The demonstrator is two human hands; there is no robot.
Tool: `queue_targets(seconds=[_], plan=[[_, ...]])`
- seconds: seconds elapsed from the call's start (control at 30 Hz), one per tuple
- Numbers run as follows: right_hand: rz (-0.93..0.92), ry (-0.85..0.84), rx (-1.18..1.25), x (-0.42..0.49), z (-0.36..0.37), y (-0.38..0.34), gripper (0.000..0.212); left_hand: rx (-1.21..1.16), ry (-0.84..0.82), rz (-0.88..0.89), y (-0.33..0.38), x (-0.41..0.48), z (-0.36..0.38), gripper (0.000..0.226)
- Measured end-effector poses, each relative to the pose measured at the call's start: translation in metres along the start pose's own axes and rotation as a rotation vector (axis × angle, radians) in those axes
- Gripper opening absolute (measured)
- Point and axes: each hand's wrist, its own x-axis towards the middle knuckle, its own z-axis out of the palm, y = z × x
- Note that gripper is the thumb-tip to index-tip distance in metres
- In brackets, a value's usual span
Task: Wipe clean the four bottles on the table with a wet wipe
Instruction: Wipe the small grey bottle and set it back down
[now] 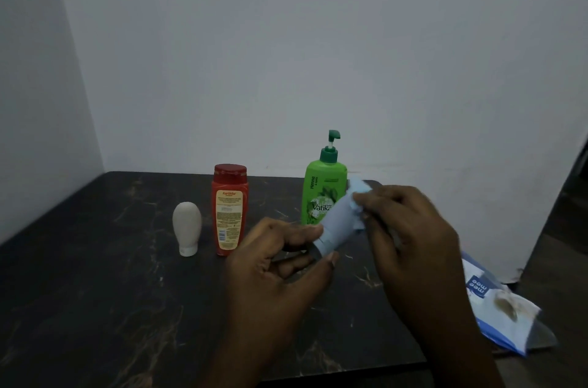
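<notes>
A: What is the left hand [280,260] doing?

B: It holds a small blue bottle [337,228] by its low end, up off the table [95,276]. The thumb and fingers are closed round it, and the bottle tilts.

A: And the right hand [410,228]?

B: Its fingers are pinched shut on a wet wipe [358,193], pressed on the top of the blue bottle. I think this is the rubbing step for that bottle.

A: Where are the other bottles?

B: Three stand in a row near the back edge of the table. The white bottle [187,228] is toward the left, on its cap. The red bottle [229,209] is just beside it. The green pump bottle [324,184] is further right, behind the hands.

A: Are they clean yet?

B: I cannot tell.

A: What comes next?

B: I think the wipe must go all round the blue bottle, so the left hand has to turn it. Then it needs a free spot to stand in.

A: What is by the right edge?

B: A pack of wipes [496,301], half off the table.
</notes>
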Motion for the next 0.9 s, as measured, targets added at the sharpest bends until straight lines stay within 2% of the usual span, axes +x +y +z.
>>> queue_targets(seconds=[0.1, 0.17, 0.3, 0.4, 0.5, 0.63, 0.7, 0.8, 0.9], plan=[[-0.148, -0.143, 0.092, -0.002, -0.001, -0.019, 0.026, -0.006, 0.02, -0.021, -0.003, 0.001, 0.0, 0.035], [-0.183, -0.193, 0.133, 0.0, -0.002, -0.018, 0.024, -0.011, 0.014, -0.027, -0.002, 0.002, -0.001, 0.035], [-0.071, -0.017, 0.051, 0.005, -0.008, 0.003, 0.028, 0.055, -0.014, 0.03, 0.002, 0.002, -0.001, 0.035], [-0.006, 0.015, 0.111, 0.004, -0.011, 0.011, 0.03, 0.084, -0.034, 0.077, 0.001, 0.0, 0.0, 0.034], [-0.095, 0.0, 0.098, 0.0, -0.005, -0.002, 0.032, 0.021, -0.001, 0.038, 0.0, -0.002, 0.002, 0.032], [-0.271, -0.124, 0.17, 0.002, -0.004, -0.016, 0.027, -0.031, 0.029, 0.008, 0.002, 0.001, -0.001, 0.028], [-0.244, -0.107, 0.132, 0.004, -0.005, -0.01, 0.03, 0.004, 0.011, 0.03, 0.003, 0.003, -0.004, 0.03], [-0.107, -0.009, 0.069, 0.004, -0.007, 0.007, 0.029, 0.121, -0.031, 0.089, 0.004, 0.003, -0.007, 0.036], [-0.053, 0.033, 0.103, 0.003, -0.008, 0.01, 0.028, 0.109, -0.033, 0.094, 0.005, 0.002, -0.005, 0.033]])
